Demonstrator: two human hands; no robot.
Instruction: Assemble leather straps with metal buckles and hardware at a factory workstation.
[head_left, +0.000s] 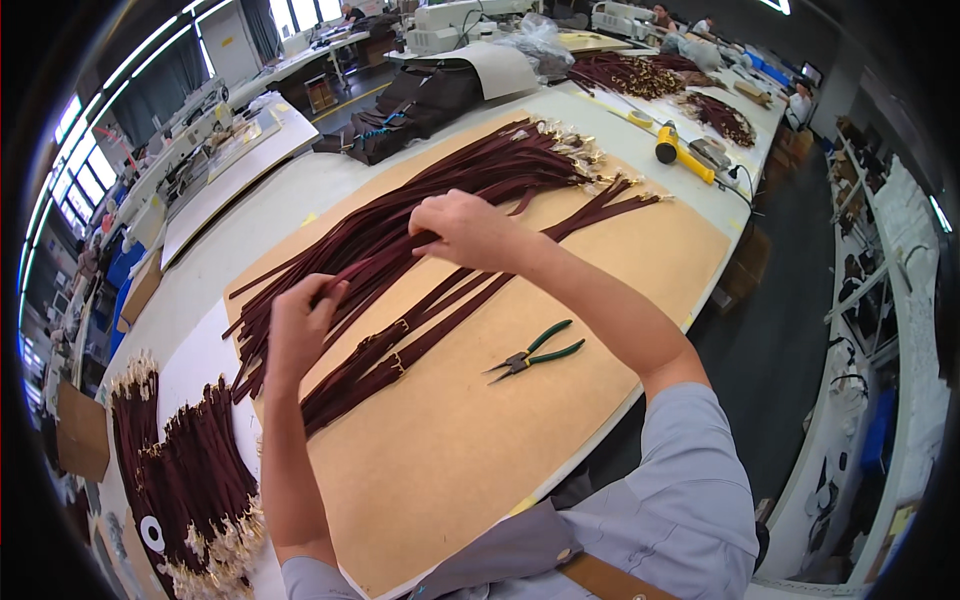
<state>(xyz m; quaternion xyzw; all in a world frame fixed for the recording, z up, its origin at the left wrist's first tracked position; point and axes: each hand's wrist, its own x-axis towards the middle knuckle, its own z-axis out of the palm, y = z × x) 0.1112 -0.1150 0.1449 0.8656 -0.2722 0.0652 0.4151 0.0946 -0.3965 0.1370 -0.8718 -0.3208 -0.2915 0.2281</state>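
Observation:
A dark red strap [370, 265] stretches between my two hands above the table. My left hand [303, 325] pinches its nearer end, and my right hand [462, 232] grips it farther up. Beneath and behind lies a long bundle of similar dark red straps [450, 178], with gold-coloured metal ends bunched at the far right. Several straps with gold buckles [398, 362] lie separately in front of the bundle. Green-handled pliers [535, 352] rest on tan paper [560, 430], right of these straps and apart from both hands.
More dark red straps with wrapped metal ends [200, 450] lie at left, beside a white ring-shaped roll [153, 533]. A yellow-handled tool [685, 155] sits at the far right edge. Behind are dark folded material [400, 110] and strap piles [635, 75]. Shelving [870, 300] stands at right.

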